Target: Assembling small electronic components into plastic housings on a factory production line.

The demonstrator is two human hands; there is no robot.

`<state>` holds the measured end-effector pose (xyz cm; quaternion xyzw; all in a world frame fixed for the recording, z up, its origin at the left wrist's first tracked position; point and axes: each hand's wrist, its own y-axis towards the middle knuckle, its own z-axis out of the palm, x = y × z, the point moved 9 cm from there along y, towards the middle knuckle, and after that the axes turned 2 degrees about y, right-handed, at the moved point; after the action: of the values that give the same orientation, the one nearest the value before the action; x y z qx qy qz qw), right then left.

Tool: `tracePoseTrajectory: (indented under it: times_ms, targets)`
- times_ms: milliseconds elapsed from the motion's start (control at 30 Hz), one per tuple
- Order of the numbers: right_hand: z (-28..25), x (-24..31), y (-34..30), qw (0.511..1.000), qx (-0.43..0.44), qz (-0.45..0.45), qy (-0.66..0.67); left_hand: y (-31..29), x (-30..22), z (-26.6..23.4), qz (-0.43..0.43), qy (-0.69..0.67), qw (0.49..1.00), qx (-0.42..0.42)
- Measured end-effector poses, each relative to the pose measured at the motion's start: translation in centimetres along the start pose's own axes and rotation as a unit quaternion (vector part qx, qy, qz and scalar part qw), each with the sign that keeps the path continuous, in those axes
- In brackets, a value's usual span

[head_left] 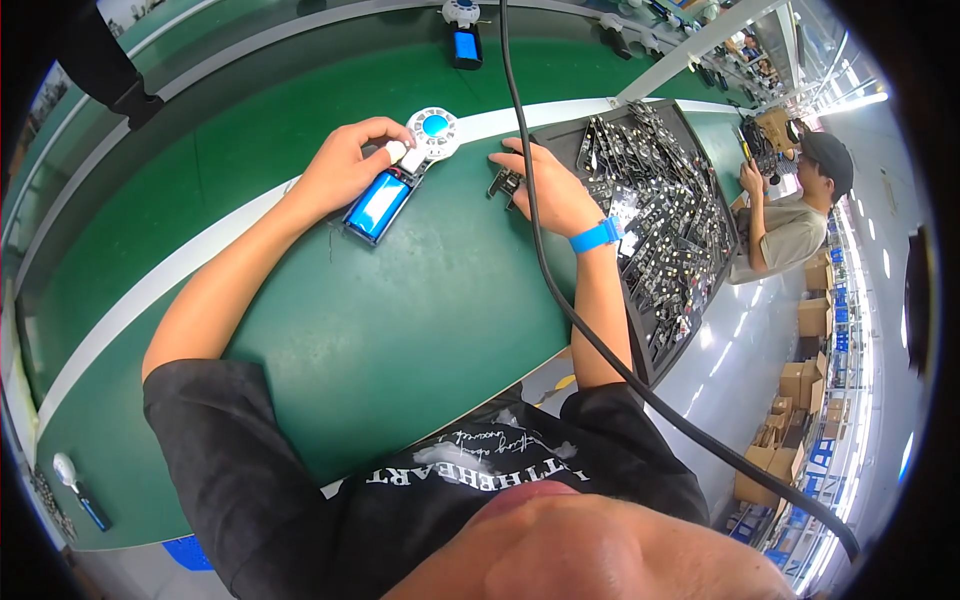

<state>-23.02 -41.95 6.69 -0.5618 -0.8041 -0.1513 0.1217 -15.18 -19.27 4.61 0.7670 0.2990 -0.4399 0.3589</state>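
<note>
My left hand [345, 165] rests on the green table, fingers pinching the white neck of a small assembly: a round white fan head with a blue centre [434, 130] joined to a blue battery cell [378, 206]. A small black part [503, 184] lies on the table under the fingers of my right hand [545, 185], which wears a blue wristband [596, 237]. That hand sits at the left edge of a black tray [640, 345] full of several small black and white parts.
A black cable [520, 120] hangs down across my right hand and arm. Another fan assembly [462, 30] lies at the far side of the belt, and a third [78, 490] at the lower left. A person [790, 215] works at the right. Cardboard boxes [800, 390] stand on the floor.
</note>
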Motion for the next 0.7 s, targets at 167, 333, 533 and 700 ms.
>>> tracePoseTrajectory:
  times_ms: [167,333,533,700]
  targets:
    - [0.4,-0.1,-0.1,0.998,-0.01,-0.042,-0.036,0.3,-0.9,-0.3,0.044,0.029,0.998,0.027]
    - [-0.9,0.0,0.0,0.998,-0.028,-0.027,-0.049,0.1,1.2,-0.2,-0.18,-0.127,0.975,0.021]
    - [-2.0,1.7,0.3,0.995,-0.088,-0.035,-0.041,-0.1,1.8,-0.4,-0.152,-0.15,0.977,-0.007]
    - [2.1,2.2,0.9,0.87,-0.021,-0.004,0.493,0.2,0.9,0.4,-0.088,-0.12,0.989,-0.02]
